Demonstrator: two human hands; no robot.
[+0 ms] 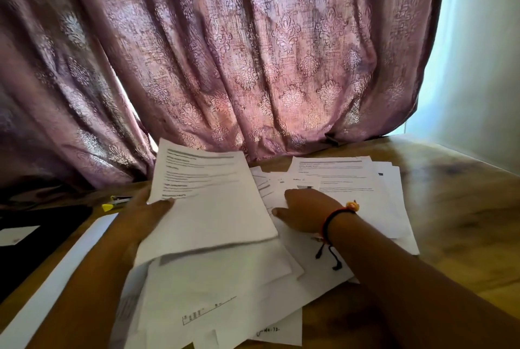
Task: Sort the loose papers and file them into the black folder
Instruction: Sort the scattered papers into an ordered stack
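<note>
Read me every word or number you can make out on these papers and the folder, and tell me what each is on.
"No: 12", roughly, handwritten on the bottom sheet; its start is unclear.
Printed lines on the held sheaf in the left hand: blurred.
Print on the spread pile: blurred.
Marks on the chart sheet: too small.
The label on the black folder: unreadable.

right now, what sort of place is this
Probably a home desk by a window: a wooden tabletop, a patterned mauve curtain with daylight at its edges, and loose papers spread out, a black folder to their left.
</note>
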